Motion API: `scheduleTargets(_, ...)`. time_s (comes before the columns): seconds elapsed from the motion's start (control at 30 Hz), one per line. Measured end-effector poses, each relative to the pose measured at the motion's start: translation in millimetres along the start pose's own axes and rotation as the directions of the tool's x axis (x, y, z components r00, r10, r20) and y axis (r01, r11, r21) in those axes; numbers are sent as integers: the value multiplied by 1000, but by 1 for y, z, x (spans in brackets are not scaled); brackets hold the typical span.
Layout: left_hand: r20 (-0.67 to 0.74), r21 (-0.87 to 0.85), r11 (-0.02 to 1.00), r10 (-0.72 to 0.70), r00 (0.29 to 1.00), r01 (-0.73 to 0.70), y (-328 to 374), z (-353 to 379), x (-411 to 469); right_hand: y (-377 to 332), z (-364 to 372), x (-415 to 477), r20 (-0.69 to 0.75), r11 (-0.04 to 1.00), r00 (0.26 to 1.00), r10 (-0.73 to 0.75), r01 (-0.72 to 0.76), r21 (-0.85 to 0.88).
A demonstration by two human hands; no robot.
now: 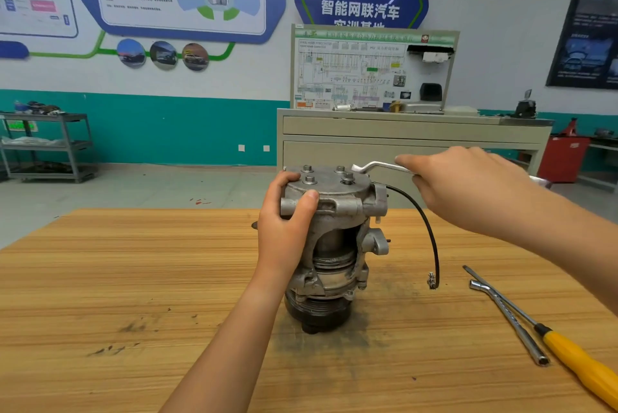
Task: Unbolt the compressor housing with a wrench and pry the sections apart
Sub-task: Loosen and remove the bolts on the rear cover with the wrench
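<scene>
Left hand (287, 228) clasps the compressor (337, 245), right hand (468, 185) grips the wrench (378, 165) by its bolts (310, 179); cable (424, 222) dangles beneath, screwdriver (575, 362) lies right

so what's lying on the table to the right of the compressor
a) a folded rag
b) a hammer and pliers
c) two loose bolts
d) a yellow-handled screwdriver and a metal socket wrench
D: a yellow-handled screwdriver and an L-shaped socket wrench lie side by side on the table, to the right of the compressor.
</scene>
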State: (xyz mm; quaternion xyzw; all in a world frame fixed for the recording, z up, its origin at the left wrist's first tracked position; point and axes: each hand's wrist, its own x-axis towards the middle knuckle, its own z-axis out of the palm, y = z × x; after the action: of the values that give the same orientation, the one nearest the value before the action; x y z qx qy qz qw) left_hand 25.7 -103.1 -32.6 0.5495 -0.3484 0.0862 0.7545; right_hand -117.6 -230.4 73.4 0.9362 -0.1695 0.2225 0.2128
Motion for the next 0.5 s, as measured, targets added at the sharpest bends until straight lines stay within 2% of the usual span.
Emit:
scheduleTargets(0.17, -7, -2, 1000, -1, 1000, 1, 2, 1, 0, -11, 6, 9, 5, 993, 1000, 11, -10, -117)
scheduleTargets(0.37, -8, -4, 1000, -6, 1000, 6, 0, 0, 1, -33, -7, -1, 54, 950, 996, -76, 88, -299)
scheduleTargets(0.43, -9, 6, 1000, -8, 1000, 8, -1, 0, 1, -36, 2, -6, 7, 953, 999, -37, 37, -302)
scheduleTargets(0.5, -10, 9, 1000, -5, 1000, 5, -1, -1, 2, -18, 16, -6, -183, 984, 982, -54, 21, -178)
